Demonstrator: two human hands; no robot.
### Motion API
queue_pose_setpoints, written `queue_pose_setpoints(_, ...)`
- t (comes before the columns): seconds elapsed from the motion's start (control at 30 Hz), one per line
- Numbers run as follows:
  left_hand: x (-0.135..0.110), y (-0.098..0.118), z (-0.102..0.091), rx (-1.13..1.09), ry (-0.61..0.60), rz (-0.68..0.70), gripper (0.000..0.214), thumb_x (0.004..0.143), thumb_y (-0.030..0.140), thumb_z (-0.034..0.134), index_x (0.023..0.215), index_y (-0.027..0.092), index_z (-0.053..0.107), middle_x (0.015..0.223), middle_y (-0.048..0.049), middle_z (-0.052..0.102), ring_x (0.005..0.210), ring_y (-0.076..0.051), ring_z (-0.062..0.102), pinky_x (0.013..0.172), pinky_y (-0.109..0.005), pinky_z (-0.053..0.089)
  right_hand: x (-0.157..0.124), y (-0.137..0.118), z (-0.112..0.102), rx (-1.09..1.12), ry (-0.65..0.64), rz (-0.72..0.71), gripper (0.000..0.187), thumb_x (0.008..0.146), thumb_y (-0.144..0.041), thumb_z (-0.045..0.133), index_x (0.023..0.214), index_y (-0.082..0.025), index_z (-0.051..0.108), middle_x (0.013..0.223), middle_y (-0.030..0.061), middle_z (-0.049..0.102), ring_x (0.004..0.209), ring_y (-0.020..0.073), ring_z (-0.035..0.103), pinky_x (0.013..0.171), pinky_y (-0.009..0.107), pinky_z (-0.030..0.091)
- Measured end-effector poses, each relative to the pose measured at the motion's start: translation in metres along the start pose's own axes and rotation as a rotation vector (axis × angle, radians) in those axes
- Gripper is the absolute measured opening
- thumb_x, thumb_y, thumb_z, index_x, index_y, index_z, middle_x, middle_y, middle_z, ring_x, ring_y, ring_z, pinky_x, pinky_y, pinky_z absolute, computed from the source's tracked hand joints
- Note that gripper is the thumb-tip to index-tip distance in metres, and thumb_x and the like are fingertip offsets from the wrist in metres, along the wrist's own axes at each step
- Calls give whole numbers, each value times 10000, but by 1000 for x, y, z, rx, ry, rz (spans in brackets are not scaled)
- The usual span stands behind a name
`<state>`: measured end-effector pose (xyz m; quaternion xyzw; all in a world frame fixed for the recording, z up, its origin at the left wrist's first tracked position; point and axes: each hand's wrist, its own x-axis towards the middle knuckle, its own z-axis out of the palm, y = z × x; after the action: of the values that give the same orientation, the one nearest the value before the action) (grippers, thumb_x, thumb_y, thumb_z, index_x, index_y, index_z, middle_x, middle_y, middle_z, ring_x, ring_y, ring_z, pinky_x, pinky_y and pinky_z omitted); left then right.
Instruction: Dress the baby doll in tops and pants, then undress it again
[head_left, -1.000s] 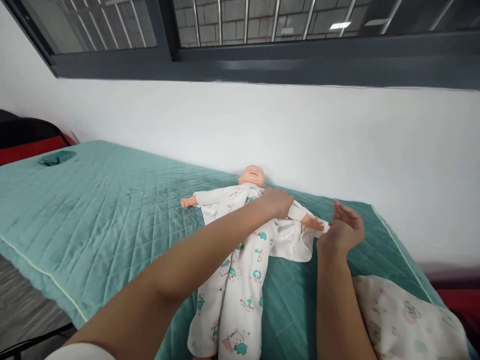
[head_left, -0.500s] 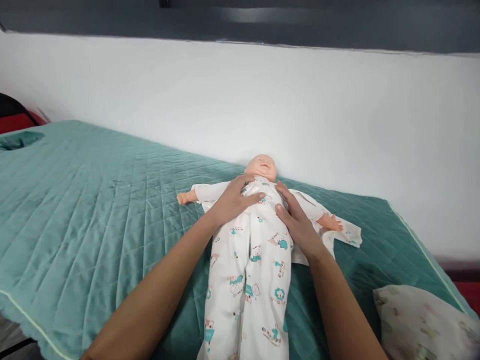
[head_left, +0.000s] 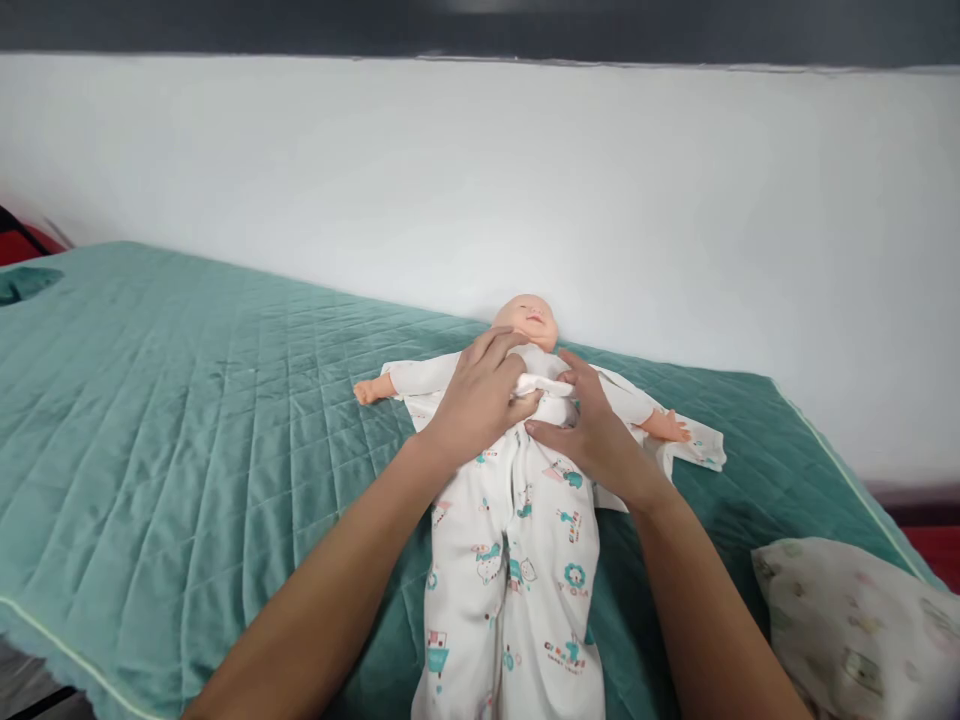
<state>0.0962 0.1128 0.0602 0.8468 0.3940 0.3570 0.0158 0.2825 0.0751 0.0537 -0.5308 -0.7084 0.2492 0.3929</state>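
Observation:
A baby doll (head_left: 527,317) lies on its back, head toward the wall and arms spread. White printed pants (head_left: 517,560) cover its legs and lower body. Across its chest, the waistband (head_left: 546,384) is bunched and lifted, showing plain white fabric. My left hand (head_left: 486,390) is curled on the waistband from the left, fingers closed on the cloth. From the right, my right hand (head_left: 589,420) pinches the other side of it, thumb low on the front. A white printed top (head_left: 705,447) lies spread beneath the doll, one sleeve flat on the right. My palms hide the doll's sides.
A green quilted cover (head_left: 247,440) lies under everything. At the lower right is a pale printed pillow (head_left: 855,620). A white wall (head_left: 480,180) stands behind the doll's head, with a dark panel (head_left: 225,28) above it.
My hands have gone from lying on the pants' upper front to gripping the waistband, which is now bunched and folded, showing plain white fabric at the chest. The view has shifted slightly.

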Motion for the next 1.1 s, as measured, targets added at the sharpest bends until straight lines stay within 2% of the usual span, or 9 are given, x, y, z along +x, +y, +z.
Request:
queue_pose_setpoints(0.13, -5, 4, -3, 174, -1, 62, 109, 935, 276, 574, 868, 197, 609, 1040, -89, 672, 1068, -263, 567, 908, -390, 451, -1, -9, 4, -165, 81, -183, 266, 749, -317, 759, 895, -241, 550, 1528, 84, 418, 1405, 340, 376, 1136, 567, 303)
queue_pose_setpoints(0.27, -17, 3, -3, 207, -12, 51, 170, 937, 329, 591, 811, 215, 593, 813, -47, 643, 888, -232, 585, 807, -360, 426, -6, -21, 9, -291, 151, -247, 195, 810, -288, 714, 751, -228, 538, 1456, 60, 500, 1323, 325, 427, 1098, 537, 319)
queue_pose_setpoints(0.4, -45, 2, -5, 215, 56, -44, 207, 938, 345, 577, 776, 216, 590, 771, -42, 647, 821, -221, 598, 762, -344, 415, -13, -23, 16, -368, 193, -326, 161, 827, -194, 626, 701, -224, 530, 1360, 67, 563, 1230, 310, 464, 1026, 483, 369)
queue_pose_setpoints(0.53, -87, 3, -10, 231, 107, -204, 170, 922, 341, 603, 805, 218, 611, 765, -32, 683, 807, -228, 636, 771, -344, 426, -20, -12, 21, -464, 342, -444, 159, 776, -83, 546, 716, -229, 524, 1135, 86, 624, 1015, 265, 524, 888, 416, 410)
queue_pose_setpoints(0.7, -115, 7, -14, 123, 142, -321, 159, 924, 337, 633, 1036, 224, 633, 992, -30, 763, 910, -217, 692, 843, -339, 443, -31, -2, 21, -584, 332, -565, 165, 793, -78, 515, 755, -239, 502, 836, 55, 627, 813, 239, 519, 752, 376, 388)
queue_pose_setpoints(0.8, -114, 8, -14, 93, 127, -308, 212, 948, 340, 605, 1131, 234, 615, 1118, -27, 759, 989, -218, 700, 867, -344, 442, -42, 1, 20, -607, 329, -532, 103, 829, -150, 529, 784, -241, 512, 766, 49, 602, 796, 251, 527, 748, 379, 397)
queue_pose_setpoints(0.9, -112, 8, -14, 95, 92, -314, 173, 971, 351, 569, 1090, 240, 626, 1135, -21, 757, 983, -220, 704, 840, -347, 439, -58, 2, 19, -581, 288, -448, 18, 843, -220, 552, 856, -233, 554, 809, 60, 642, 838, 266, 567, 787, 388, 418)
queue_pose_setpoints(1.0, -112, 9, -14, 105, 76, -348, 166, 970, 355, 571, 1072, 239, 633, 1095, -24, 763, 973, -224, 704, 837, -347, 437, -76, -1, 18, -541, 252, -290, 100, 847, -269, 570, 934, -229, 597, 915, 77, 701, 894, 280, 598, 823, 392, 428)
queue_pose_setpoints(1.1, -112, 10, -15, 101, 83, -364, 168, 961, 354, 587, 1069, 236, 637, 1082, -33, 761, 974, -228, 700, 841, -344, 437, -90, -7, 18, -505, 214, -72, 168, 854, -351, 591, 978, -242, 622, 961, 72, 724, 924, 292, 612, 785, 375, 428)
